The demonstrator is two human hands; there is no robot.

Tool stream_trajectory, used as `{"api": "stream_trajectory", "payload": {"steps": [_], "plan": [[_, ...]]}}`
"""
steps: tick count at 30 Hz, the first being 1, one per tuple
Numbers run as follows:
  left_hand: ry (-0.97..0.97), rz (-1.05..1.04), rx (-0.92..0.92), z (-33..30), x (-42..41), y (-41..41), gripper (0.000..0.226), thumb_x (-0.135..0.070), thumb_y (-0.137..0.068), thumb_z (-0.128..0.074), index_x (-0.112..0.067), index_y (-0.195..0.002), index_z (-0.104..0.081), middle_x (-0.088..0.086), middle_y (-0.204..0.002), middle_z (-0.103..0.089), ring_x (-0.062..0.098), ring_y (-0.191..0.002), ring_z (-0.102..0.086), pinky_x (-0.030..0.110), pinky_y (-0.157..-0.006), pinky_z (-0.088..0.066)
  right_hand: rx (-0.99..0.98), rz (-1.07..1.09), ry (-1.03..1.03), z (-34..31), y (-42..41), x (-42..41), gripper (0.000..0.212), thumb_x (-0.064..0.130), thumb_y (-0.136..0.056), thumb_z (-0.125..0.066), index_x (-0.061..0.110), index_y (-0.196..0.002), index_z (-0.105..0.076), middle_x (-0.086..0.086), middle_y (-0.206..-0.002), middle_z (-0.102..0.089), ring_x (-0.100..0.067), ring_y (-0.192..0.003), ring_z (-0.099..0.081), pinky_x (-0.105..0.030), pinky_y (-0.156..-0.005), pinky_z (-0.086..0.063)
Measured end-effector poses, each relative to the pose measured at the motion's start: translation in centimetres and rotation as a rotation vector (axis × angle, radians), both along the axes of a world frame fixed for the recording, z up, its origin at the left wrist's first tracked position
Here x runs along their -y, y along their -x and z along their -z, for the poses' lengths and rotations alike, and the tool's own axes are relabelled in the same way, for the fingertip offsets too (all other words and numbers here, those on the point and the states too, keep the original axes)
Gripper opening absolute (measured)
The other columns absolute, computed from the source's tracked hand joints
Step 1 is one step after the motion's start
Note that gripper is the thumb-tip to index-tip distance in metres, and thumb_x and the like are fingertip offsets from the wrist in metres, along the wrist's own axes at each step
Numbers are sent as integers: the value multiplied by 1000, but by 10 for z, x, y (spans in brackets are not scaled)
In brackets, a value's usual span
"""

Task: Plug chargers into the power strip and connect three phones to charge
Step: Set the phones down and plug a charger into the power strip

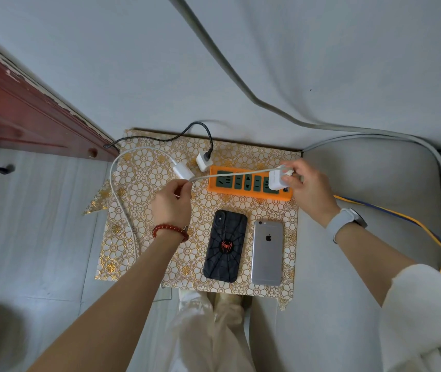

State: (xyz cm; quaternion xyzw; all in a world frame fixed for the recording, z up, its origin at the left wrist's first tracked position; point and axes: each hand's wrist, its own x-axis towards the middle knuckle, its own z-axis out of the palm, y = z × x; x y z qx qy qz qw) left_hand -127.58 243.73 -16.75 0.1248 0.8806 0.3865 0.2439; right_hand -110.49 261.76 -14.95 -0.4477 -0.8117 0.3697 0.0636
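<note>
Head view: right hand (303, 183) grips a white charger (278, 179) at the orange power strip (250, 194) on the desk (147, 237), seemingly seating it. Left hand (172, 202) pinches its cable (230, 173). Next, I'd guess: connect a phone (225, 249).

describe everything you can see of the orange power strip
The power strip is a flat orange plastic bar with a row of dark green sockets, lying near the far edge of the gold flower-patterned cloth. The right hand holds a white charger at its right-end socket; the other sockets look empty.
</note>
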Motion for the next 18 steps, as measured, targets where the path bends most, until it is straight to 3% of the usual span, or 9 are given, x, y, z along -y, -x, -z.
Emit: {"api": "stream_trajectory", "payload": {"steps": [2,7,12,18], "plan": [[-13,-2,-3,-2,-5,-1,14,-21,-87,-54,-14,-83,-65,-2,-67,-60,13,-62,-53,16,-55,-40,-5,27,42,0,0,0,23,0,-86,-52,0,-107,-58,-12,-119,-63,-28,-105,-58,-26,-80,-44],[-43,-27,-14,-6,-11,11,14,-20,-87,-54,-14,-86,-66,-4,-68,-59,12,-65,-54,17,-53,-38,29,-22,31,1,0,1,24,1,-87,-51,2,-110,-58,-13,-118,-63,-29,-106,-59,-23,-76,-42],[-45,28,-17,-9,-17,8,14,-21,-87,-55,-14,-89,-67,-1,-73,-63,17,-69,-57,27,-63,-46,0,80,155,3,-4,-3,21,1,-87,-50,4,-107,-57,-13,-123,-60,-28,-112,-56,-49,-88,-50],[-42,66,1,-6,-21,6,15,-21,-87,-54,-14,-89,-67,-1,-75,-63,16,-68,-55,28,-64,-45,-55,163,286,11,-7,-5,15,-2,-87,-49,4,-99,-56,-11,-128,-57,-28,-116,-54,-39,-87,-51]]}}
